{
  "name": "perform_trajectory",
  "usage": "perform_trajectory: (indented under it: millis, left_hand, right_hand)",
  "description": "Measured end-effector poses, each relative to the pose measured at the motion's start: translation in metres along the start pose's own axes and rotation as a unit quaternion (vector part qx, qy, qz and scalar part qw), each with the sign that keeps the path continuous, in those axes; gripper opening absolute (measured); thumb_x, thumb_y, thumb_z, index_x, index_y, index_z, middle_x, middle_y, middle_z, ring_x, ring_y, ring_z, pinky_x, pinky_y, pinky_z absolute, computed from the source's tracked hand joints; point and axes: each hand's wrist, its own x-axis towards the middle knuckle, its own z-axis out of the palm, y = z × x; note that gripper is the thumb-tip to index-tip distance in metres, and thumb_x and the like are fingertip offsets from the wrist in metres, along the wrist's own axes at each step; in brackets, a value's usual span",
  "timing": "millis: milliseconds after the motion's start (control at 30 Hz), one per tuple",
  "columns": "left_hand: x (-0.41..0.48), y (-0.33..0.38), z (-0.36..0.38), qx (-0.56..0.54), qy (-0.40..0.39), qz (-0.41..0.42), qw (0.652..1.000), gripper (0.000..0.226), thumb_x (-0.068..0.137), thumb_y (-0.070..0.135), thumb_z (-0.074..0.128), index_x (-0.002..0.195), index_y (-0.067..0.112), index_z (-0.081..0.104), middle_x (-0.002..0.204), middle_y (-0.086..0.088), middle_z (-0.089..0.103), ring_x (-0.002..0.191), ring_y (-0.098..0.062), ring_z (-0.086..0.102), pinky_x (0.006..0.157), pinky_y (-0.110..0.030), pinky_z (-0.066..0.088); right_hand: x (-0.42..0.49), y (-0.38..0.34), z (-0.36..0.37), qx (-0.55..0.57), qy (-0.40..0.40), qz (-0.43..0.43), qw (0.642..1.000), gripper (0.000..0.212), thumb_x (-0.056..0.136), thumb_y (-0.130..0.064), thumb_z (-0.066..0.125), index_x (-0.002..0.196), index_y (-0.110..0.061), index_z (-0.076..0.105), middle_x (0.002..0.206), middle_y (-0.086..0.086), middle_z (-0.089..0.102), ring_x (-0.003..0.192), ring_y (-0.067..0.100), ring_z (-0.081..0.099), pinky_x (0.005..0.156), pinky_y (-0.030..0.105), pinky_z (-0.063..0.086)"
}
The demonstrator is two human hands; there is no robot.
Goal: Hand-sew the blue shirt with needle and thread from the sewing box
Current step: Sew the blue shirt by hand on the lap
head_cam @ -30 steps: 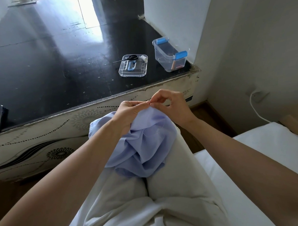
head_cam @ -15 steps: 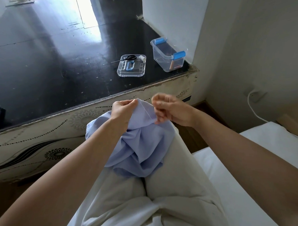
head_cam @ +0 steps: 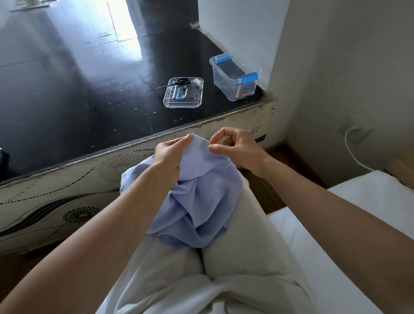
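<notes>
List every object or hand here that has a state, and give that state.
blue shirt: bunched, top edge held up
left hand: grips shirt's fold
right hand: pinches shirt's edge
sewing box: open, lid off
lid: flat on table
scissors: closed, lying on lid

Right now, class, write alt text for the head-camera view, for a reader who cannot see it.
A seated person's left hand holds up a fold of the blue shirt on their lap while the right hand pinches beside it; any needle is too small to see. Beyond, the open sewing box and its lid, bearing scissors, sit on a dark table.
</notes>
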Motion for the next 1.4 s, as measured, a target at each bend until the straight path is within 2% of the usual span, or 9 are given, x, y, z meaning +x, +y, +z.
perform_trajectory:
  millis: [133,333,533,600,733,767,933,1200,1400]
  left_hand:
    - [-0.005,0.001,0.002,0.001,-0.032,-0.011,0.999,0.014,0.082,0.019,0.076,0.079,0.007,0.071,0.084,-0.012,0.065,0.079,-0.027,0.059,0.074,-0.033,0.05]
    - [-0.006,0.001,-0.001,0.029,-0.051,-0.025,0.998,0.022,0.076,0.026,0.082,0.082,0.007,0.073,0.089,-0.017,0.068,0.081,-0.029,0.062,0.075,-0.039,0.053]
    - [-0.003,-0.002,-0.002,0.014,-0.045,-0.025,0.999,0.017,0.08,0.023,0.079,0.079,0.008,0.07,0.083,-0.014,0.066,0.078,-0.027,0.06,0.071,-0.034,0.051]
    - [-0.003,-0.001,0.0,0.004,-0.04,-0.023,0.999,0.016,0.082,0.02,0.077,0.079,0.007,0.069,0.08,-0.013,0.065,0.075,-0.025,0.06,0.067,-0.03,0.051]
    - [0.0,0.0,0.0,-0.022,-0.003,-0.033,0.999,0.018,0.08,0.022,0.078,0.078,0.007,0.068,0.081,-0.012,0.064,0.072,-0.024,0.059,0.071,-0.032,0.052]
    - [0.001,0.0,0.0,-0.022,-0.003,-0.032,0.999,0.018,0.081,0.022,0.078,0.077,0.007,0.068,0.079,-0.011,0.064,0.071,-0.023,0.059,0.07,-0.031,0.052]
    - [0.0,-0.002,0.002,-0.029,-0.033,-0.03,0.999,0.014,0.082,0.018,0.076,0.082,0.005,0.071,0.078,-0.011,0.067,0.07,-0.022,0.06,0.066,-0.027,0.051]
    - [0.003,-0.002,0.002,0.015,-0.044,-0.048,0.998,0.031,0.075,0.027,0.083,0.094,0.005,0.072,0.093,-0.017,0.068,0.082,-0.029,0.063,0.075,-0.039,0.054]
    - [0.006,-0.005,0.0,0.031,-0.043,-0.048,0.997,0.025,0.077,0.03,0.081,0.086,0.009,0.07,0.086,-0.015,0.067,0.078,-0.027,0.062,0.07,-0.036,0.054]
  right_hand:
    - [0.01,0.003,0.018,-0.074,0.096,-0.089,0.989,0.015,0.085,-0.03,0.073,0.09,-0.019,0.065,0.066,0.024,0.056,0.054,0.018,0.041,0.055,0.029,0.042]
    - [0.013,0.007,0.026,-0.133,0.15,-0.104,0.974,0.021,0.083,-0.039,0.074,0.084,-0.019,0.066,0.061,-0.009,0.054,0.052,0.007,0.045,0.052,0.018,0.039]
    - [0.011,0.008,0.026,-0.132,0.149,-0.102,0.975,0.01,0.088,-0.027,0.071,0.082,-0.021,0.065,0.062,-0.001,0.058,0.054,0.009,0.046,0.053,0.02,0.044]
    - [0.008,0.003,0.021,-0.103,0.087,-0.118,0.984,0.008,0.088,-0.02,0.07,0.082,-0.018,0.066,0.062,-0.002,0.057,0.054,0.008,0.045,0.053,0.019,0.042]
    - [-0.004,0.002,0.012,-0.089,-0.176,-0.088,0.976,0.012,0.089,-0.011,0.068,0.08,-0.019,0.069,0.058,-0.012,0.053,0.052,0.008,0.041,0.051,0.021,0.037]
    - [-0.005,0.003,0.012,-0.093,-0.165,-0.082,0.978,0.014,0.089,-0.011,0.068,0.08,-0.021,0.068,0.057,-0.013,0.052,0.052,0.007,0.041,0.052,0.022,0.037]
    - [0.003,0.006,0.014,-0.05,0.086,-0.109,0.989,0.01,0.089,-0.018,0.07,0.093,-0.011,0.064,0.051,-0.013,0.049,0.046,0.006,0.039,0.048,0.016,0.036]
    - [0.013,0.006,0.023,-0.119,0.167,-0.122,0.971,0.022,0.083,-0.041,0.071,0.086,-0.02,0.069,0.059,-0.005,0.056,0.05,0.008,0.044,0.052,0.024,0.042]
    - [0.013,0.003,0.025,-0.172,0.172,-0.115,0.963,0.015,0.086,-0.031,0.073,0.085,-0.016,0.072,0.06,-0.007,0.057,0.052,0.009,0.047,0.055,0.02,0.044]
